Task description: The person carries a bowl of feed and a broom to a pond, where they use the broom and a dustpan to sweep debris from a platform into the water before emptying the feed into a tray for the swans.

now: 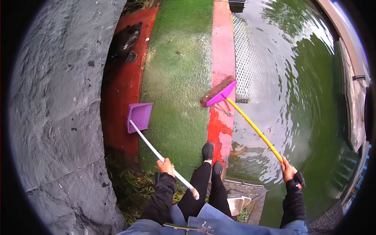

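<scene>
My left hand (166,167) is closed round the white handle of a purple dustpan (140,116), whose pan hangs over the left edge of the green turf (178,86). In my right hand (289,170) is the end of a yellow handle. It belongs to a broom with a pink head (222,95) and brown bristles, which lies across the red and pink border (223,47), beside the water. Wet red paint and a small brown scrap (225,111) show just below the bristles.
Green water (270,129) lies right of the walkway, with white lattice (243,58) along its edge. A grey rock wall (66,98) rises at the left, and a dark animal-like shape (127,41) is by the red strip. A pale container (236,205) sits near my feet.
</scene>
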`<state>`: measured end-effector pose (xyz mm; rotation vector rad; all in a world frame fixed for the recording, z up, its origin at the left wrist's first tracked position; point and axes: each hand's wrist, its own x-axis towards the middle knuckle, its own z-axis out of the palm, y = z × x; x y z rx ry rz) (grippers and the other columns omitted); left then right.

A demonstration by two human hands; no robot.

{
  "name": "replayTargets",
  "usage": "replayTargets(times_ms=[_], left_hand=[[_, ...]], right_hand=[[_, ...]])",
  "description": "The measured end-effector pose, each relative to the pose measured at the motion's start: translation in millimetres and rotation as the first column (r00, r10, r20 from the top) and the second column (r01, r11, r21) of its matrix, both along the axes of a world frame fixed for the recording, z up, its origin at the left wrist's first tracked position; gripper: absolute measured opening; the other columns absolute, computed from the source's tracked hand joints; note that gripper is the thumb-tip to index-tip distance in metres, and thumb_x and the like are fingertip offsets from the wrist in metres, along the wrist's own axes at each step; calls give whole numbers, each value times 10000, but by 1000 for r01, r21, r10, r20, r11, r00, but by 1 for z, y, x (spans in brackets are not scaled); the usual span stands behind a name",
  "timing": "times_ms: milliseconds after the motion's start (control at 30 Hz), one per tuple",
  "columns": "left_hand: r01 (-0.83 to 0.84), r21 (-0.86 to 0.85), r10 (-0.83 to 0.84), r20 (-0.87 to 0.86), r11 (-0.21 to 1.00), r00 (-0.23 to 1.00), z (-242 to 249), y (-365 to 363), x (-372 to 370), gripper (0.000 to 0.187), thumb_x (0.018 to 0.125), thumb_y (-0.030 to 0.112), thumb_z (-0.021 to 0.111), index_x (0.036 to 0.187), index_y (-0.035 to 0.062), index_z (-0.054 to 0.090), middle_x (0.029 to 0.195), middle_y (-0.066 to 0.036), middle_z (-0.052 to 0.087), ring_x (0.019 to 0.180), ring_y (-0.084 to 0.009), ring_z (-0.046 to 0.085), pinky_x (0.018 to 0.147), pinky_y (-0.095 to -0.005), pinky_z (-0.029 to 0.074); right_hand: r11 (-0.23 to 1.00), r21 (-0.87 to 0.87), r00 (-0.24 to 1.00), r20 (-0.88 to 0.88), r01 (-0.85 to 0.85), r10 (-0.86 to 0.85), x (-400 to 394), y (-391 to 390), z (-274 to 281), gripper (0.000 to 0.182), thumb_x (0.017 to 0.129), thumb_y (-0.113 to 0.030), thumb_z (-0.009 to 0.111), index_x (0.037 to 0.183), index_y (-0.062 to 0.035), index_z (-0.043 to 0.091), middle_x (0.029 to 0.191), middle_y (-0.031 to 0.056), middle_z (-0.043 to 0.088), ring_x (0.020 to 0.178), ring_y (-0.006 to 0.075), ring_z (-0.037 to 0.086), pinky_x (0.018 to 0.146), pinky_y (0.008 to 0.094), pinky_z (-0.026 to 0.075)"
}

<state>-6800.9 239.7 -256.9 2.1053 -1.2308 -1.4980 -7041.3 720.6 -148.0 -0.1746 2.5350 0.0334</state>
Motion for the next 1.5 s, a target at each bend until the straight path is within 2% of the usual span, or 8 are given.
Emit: replayTargets(times_ms=[167,300,633,967,1133,1267,1333,1500], left_hand=[[-61,37,63,-45,997,997,3,3,8,137,774,65,455,883,64,372,589,-42,406,366,-129,379,327,-269,331],[-100,40,102,-58,994,993,-1,6,18,129,780,69,453,883,70,375,601,-39,410,378,-122,379,328,-261,323],[-87,76,90,-41,993,995,8,2,19,119,791,92,485,863,80,392,616,-26,416,419,-119,378,374,-262,329],[8,43,-8,7,999,1000,-6,14,32,149,778,55,464,904,66,386,610,-31,408,408,-121,374,361,-256,337],[86,54,-88,21,995,996,-10,12,29,162,772,57,465,908,64,378,600,-36,407,388,-122,366,341,-258,328],[127,65,-130,53,990,990,-11,4,21,173,769,58,467,904,71,361,595,-35,402,377,-123,355,327,-263,321],[105,71,-108,30,992,994,-11,4,17,166,771,59,465,900,74,361,589,-29,389,380,-122,350,329,-261,313],[110,72,-108,-40,991,993,-24,-1,26,123,779,49,460,865,67,375,582,-18,379,389,-105,339,334,-254,300]], right_hand=[[959,-143,969,44,245,-241,25,-9,64,372,827,-171,500,1195,-120,489,698,147,603,576,208,593,562,308,454],[983,-170,998,-3,69,-70,35,-38,47,416,810,-194,547,1215,-148,465,718,146,607,583,233,603,543,313,459],[893,-276,926,-237,-354,294,51,-241,-163,325,813,-296,547,1137,-289,517,458,83,447,346,220,442,344,377,328],[971,-222,995,-75,-83,68,68,17,-132,420,794,-309,557,1202,-300,459,522,98,541,416,244,533,392,356,414],[996,-44,997,-4,83,-83,132,110,-21,397,810,-250,527,1200,-224,462,625,143,586,551,282,586,525,392,459],[951,68,953,-14,303,-303,136,110,58,342,817,-178,530,1157,-141,518,686,116,609,579,218,598,551,321,459],[858,-160,869,0,488,-494,141,112,72,360,823,-247,517,1158,-116,509,691,145,603,584,261,595,546,342,462],[932,-118,924,-136,344,-358,105,58,33,354,833,-276,514,1181,-212,499,669,119,595,554,220,574,544,335,442]])
